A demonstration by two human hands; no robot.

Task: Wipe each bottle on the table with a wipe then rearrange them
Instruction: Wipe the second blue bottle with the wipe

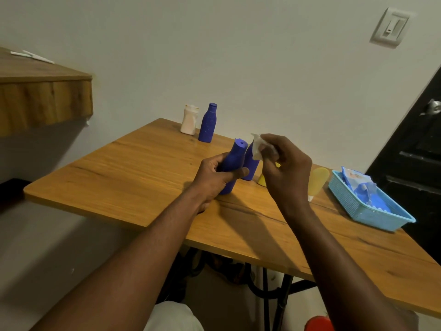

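While the left hand (214,174) grips a tilted blue bottle (235,156) round its body at mid-worktop (119,173), the right hand (284,168) pinches a crumpled wipe (257,149) at that bottle's 2 o'clock. Toward 12 o'clock stand a second blue bottle (207,124) and a white bottle (189,120); a blue basket (353,201) sits at 3 o'clock.

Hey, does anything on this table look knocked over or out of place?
The yellow bottle beside the blue basket seems to lie on its side, white cap toward the person; the white bottle stands upright. Nothing looks spilled.
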